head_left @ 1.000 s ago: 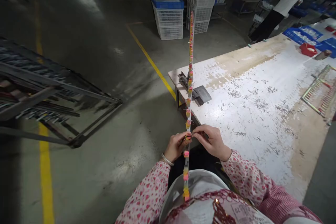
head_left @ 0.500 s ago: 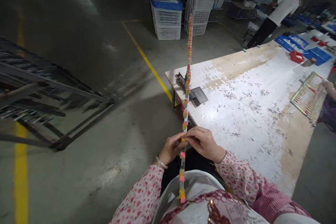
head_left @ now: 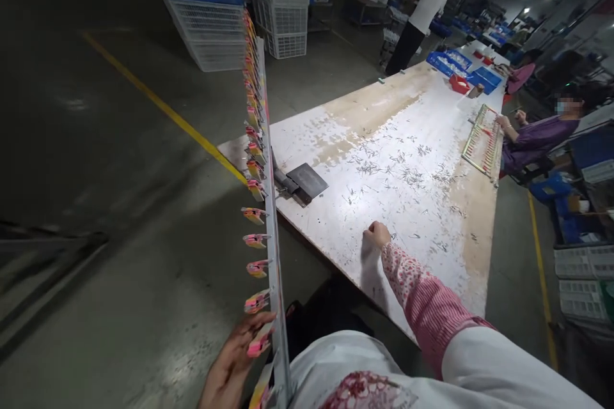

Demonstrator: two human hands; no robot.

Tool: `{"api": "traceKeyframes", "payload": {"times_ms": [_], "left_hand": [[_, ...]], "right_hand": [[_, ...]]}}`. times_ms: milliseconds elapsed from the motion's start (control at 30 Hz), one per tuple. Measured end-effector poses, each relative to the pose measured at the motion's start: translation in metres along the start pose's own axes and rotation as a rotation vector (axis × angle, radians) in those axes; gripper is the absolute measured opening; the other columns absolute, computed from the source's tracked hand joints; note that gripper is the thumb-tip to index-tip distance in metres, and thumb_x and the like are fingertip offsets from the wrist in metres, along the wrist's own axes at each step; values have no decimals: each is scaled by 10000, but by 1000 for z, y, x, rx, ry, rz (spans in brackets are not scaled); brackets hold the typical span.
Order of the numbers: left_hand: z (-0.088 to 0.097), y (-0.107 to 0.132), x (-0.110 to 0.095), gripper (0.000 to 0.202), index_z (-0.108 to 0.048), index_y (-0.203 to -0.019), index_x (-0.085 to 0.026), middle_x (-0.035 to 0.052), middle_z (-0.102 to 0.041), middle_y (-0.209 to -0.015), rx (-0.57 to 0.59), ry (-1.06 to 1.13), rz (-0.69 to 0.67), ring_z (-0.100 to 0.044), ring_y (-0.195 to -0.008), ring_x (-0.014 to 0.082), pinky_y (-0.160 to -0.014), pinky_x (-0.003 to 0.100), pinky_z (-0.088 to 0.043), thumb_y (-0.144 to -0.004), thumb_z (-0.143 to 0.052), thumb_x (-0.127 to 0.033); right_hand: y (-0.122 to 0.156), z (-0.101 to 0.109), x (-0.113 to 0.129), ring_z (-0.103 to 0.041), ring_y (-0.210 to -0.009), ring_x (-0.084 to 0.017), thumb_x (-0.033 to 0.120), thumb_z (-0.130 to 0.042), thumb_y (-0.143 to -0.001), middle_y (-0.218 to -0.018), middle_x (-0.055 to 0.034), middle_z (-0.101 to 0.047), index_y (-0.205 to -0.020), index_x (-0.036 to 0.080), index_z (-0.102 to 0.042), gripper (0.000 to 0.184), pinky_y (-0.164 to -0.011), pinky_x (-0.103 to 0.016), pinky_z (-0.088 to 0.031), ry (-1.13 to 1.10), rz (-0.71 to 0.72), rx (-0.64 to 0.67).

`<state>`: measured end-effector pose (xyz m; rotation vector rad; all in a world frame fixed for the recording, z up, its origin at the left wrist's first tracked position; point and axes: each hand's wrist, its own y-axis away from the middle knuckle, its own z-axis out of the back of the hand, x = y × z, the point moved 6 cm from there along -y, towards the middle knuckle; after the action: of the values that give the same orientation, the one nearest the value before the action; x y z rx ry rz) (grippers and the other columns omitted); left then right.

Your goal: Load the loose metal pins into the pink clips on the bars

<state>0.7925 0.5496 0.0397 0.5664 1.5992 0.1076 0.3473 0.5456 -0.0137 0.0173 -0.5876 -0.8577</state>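
Note:
A long grey metal rail (head_left: 274, 255) stretches away from my lap, with a row of small pink and yellow clips (head_left: 256, 268) along its left side. My left hand (head_left: 235, 354) grips the rail near its close end, fingers curled behind one clip. Over the white worktable (head_left: 345, 230), my right hand (head_left: 377, 234) is closed, its fingertips pressed together; whatever they hold, if anything, is hidden. Small thin metal pieces (head_left: 412, 176) lie scattered on the tabletop beyond it.
A dark metal plate fixture (head_left: 307, 182) sits at the table's near left corner. Across the table, a seated person in purple (head_left: 537, 137) handles a frame of clips (head_left: 482, 140). Another person (head_left: 422, 16) stands at the back. White crates (head_left: 206, 32) stand on the floor.
My right hand has left the rail and moved right, out over the table. The rail has swung left and turned, showing its clips side-on. My left hand has shifted down and left. The view has turned right.

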Motion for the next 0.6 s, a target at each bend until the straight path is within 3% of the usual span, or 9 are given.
{"api": "traceKeyframes", "payload": {"times_ms": [167,300,433,600], "left_hand": [[-11,3,-11,460,-697,-1080,-251,71,-623,-1251,144,-58,28,-587,-1128,300,-982,373,-480,-750,-641,-566],[-19,1,-14,493,-647,-1168,-211,106,-629,-1231,253,-141,-35,-611,-1077,284,-957,368,-491,-780,-635,-514],[-30,-1,-20,354,-634,-1157,-195,107,-647,-1184,343,-281,-143,-626,-1010,226,-906,318,-496,-850,-600,-369],[-35,-1,-33,257,-646,-1066,-188,76,-696,-1027,293,-416,-332,-643,-910,199,-821,283,-480,-872,-578,-341]], "right_hand": [[8,-10,0,-525,-699,-118,112,-560,-722,-704,-13,-575,-671,164,-546,75,-647,-216,-372,-68,47,27],[23,-6,20,-520,-590,-117,184,-525,-767,-642,6,-576,-779,163,-549,34,-585,-224,-403,-196,97,138],[61,-1,67,-544,-584,-113,346,-531,-825,-717,-27,-631,-840,142,-579,210,-578,-245,-458,-375,234,364],[144,18,143,-597,-625,-125,384,-672,-795,-777,-51,-664,-935,138,-633,286,-609,-281,-511,-738,483,738]]}}
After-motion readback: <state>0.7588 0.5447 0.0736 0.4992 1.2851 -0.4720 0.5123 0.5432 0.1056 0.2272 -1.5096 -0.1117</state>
